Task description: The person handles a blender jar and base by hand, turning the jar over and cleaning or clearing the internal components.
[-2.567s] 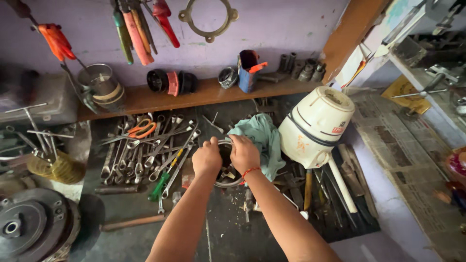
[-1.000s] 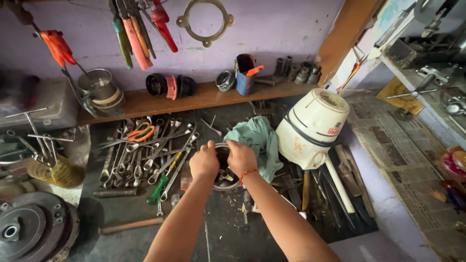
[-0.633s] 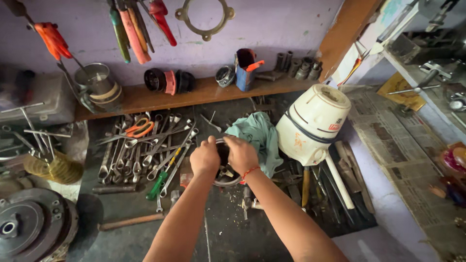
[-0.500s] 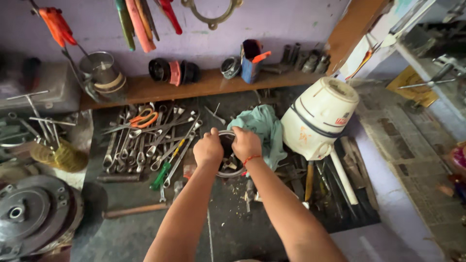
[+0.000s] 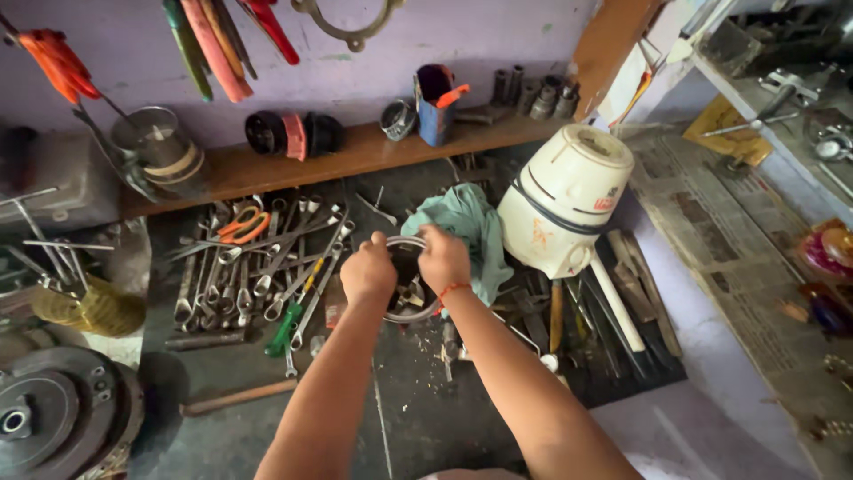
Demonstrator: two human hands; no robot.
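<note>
Both hands grip a round metal ring-shaped part (image 5: pixel 404 244) over a dark, greasy workbench (image 5: pixel 418 409). My left hand (image 5: pixel 369 276) holds its left rim, fingers curled over the edge. My right hand (image 5: pixel 442 260), with an orange thread at the wrist, holds the right rim. Small metal pieces show inside the ring. A teal rag (image 5: pixel 466 227) lies just behind my right hand.
Several spanners (image 5: pixel 258 267) and orange-handled pliers (image 5: pixel 240 227) lie to the left. A cream mixer base (image 5: pixel 564 200) stands to the right. A wooden shelf (image 5: pixel 355 156) holds a blue cup and sockets. Tools hang on the purple wall. A metal disc (image 5: pixel 53 418) sits at lower left.
Both hands stay on the ring in the same place. The view has shifted slightly, and my fingers have turned a little around the rim.
</note>
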